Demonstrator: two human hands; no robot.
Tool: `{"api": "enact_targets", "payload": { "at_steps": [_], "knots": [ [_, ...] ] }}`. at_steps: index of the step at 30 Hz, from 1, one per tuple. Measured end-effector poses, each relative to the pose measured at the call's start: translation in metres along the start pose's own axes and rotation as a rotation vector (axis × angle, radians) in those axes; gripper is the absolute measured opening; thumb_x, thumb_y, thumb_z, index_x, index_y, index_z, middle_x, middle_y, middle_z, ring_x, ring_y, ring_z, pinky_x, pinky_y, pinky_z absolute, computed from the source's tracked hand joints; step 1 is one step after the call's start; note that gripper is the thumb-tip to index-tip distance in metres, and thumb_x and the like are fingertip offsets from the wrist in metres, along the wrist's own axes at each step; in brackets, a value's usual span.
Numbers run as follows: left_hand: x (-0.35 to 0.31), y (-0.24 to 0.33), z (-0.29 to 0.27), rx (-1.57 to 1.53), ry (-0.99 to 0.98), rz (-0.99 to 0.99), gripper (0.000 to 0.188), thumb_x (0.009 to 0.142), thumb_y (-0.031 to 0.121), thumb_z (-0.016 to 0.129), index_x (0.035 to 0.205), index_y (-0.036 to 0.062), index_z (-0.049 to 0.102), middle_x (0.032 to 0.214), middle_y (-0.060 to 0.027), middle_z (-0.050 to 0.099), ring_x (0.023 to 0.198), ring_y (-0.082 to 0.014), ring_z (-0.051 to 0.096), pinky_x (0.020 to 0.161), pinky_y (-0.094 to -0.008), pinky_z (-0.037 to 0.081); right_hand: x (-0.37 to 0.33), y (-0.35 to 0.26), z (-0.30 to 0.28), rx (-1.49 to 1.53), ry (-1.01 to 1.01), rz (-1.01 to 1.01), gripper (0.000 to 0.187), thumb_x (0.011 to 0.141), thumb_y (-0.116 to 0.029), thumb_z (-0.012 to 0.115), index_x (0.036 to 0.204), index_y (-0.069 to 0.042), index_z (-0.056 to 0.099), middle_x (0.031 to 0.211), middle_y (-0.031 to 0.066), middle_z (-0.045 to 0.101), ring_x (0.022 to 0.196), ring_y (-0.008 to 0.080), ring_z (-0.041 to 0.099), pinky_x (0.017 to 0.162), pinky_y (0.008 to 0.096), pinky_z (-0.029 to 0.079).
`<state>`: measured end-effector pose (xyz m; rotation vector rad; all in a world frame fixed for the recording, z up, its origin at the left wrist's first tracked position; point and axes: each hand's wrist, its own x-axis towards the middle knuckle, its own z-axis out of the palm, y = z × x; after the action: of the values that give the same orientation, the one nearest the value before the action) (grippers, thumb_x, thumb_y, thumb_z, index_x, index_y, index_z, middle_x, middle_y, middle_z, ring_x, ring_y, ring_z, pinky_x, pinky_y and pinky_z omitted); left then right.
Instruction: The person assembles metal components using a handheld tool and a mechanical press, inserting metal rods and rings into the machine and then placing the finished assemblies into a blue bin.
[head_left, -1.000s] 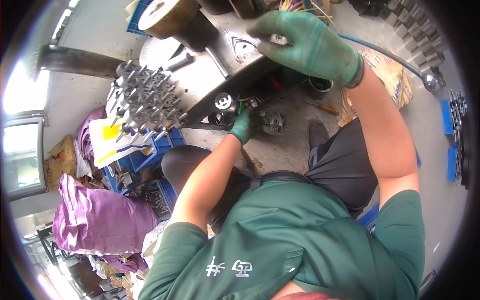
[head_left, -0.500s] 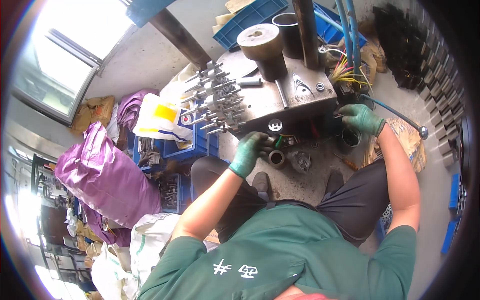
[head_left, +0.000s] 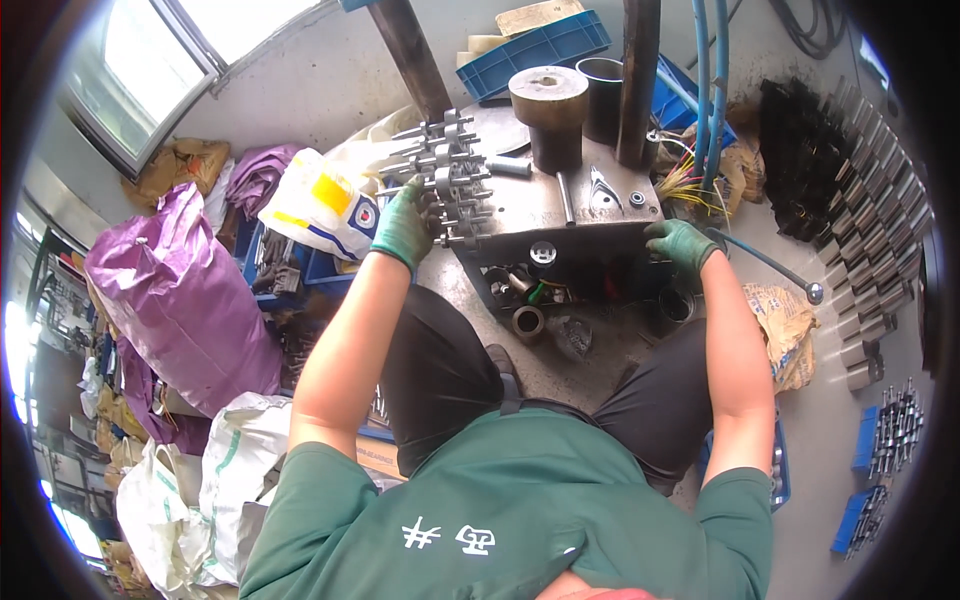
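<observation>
Touching metal parts (head_left: 462, 182) piled at the left edge of the bench (head_left: 537, 207), left hand (head_left: 402, 228), can't tell if gripping; right hand (head_left: 682, 244) by front right corner, fingers bent, hold unclear.

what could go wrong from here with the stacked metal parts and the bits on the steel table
The left hand is right at the stack of shafted metal parts, so a snag on a protruding shaft might topple some.

A metal rod lies with one end close to the front edge of the steel table; a bump could send it off.

The right hand, near the table's front right corner, might knock the small metal ring.
</observation>
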<state>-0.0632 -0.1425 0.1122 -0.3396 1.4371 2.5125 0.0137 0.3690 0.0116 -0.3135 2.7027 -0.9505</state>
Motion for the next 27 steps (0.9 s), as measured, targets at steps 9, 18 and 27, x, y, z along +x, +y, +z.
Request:
{"api": "enact_targets", "payload": {
  "at_steps": [9, 18, 27],
  "knots": [
    [-0.038, 0.009, -0.131, 0.361, -0.003, 0.110, 0.031, 0.103, 0.026, 0.064, 0.127, 0.0056, 0.062, 0.102, -0.0105, 0.072, 0.079, -0.0200, 0.070, 0.065, -0.0296, 0.056, 0.005, -0.083, 0.020, 0.025, -0.104, 0.153, 0.045, 0.091, -0.023, 0.068, 0.128, 0.002, 0.068, 0.118, 0.0190, 0.074, 0.093, 0.0262, 0.076, 0.087, 0.0387, 0.059],
    [-0.076, -0.129, -0.454, 1.455, 0.469, -0.218, 0.049, 0.087, 0.046, 0.068, 0.117, 0.0065, 0.076, 0.120, -0.0207, 0.074, 0.118, -0.0357, 0.069, 0.104, -0.0416, 0.051, -0.049, 0.007, 0.042, -0.360, -0.252, 0.042, 0.040, 0.085, -0.018, 0.069, 0.118, 0.005, 0.070, 0.112, 0.0269, 0.072, 0.106, 0.0413, 0.070, 0.094, 0.0437, 0.056],
    [-0.158, -0.251, -0.476, 1.789, 0.530, -0.436, 0.039, 0.086, 0.033, 0.066, 0.114, 0.0074, 0.076, 0.128, -0.0229, 0.069, 0.116, -0.0395, 0.069, 0.104, -0.0487, 0.052, -0.048, 0.117, 0.045, 0.276, -0.113, 0.560, 0.032, 0.093, -0.017, 0.067, 0.121, -0.001, 0.067, 0.088, 0.0065, 0.069, 0.069, 0.0166, 0.066, 0.059, 0.0306, 0.053]
  ]
}}
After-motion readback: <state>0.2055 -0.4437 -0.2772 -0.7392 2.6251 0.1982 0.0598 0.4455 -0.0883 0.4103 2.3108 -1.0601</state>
